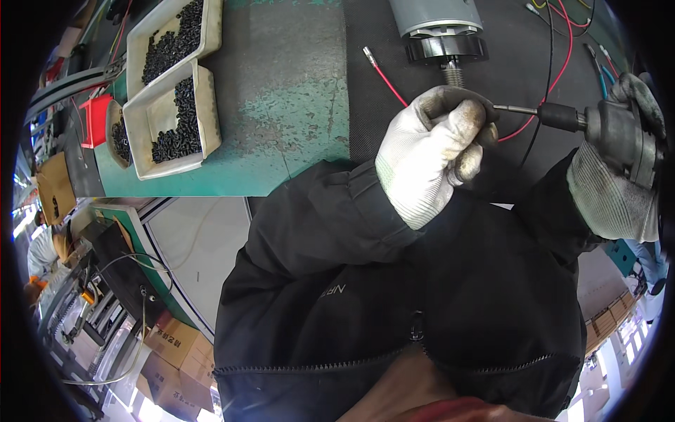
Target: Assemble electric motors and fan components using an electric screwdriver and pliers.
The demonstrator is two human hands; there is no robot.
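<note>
**Gloved hands, power driver, worn bench**

Right hand [612, 190] clamped on the power driver [610, 133], off the bench's right side. Left hand [425, 158] pinched together at the bit [517, 109] tip — contents hidden. Motor [436, 15] just beyond, on black mat [369, 126]. Chipped green top [256, 158] left, two cream bins [210, 133] of black parts [176, 141]. Room — cardboard boxes [176, 359] lower left, another person [43, 253] far left.

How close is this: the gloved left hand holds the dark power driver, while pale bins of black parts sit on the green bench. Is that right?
Not quite: the head view shows the dark power driver in the gloved right hand, not the left hand. Pale bins of black parts do sit on the green bench.
</note>
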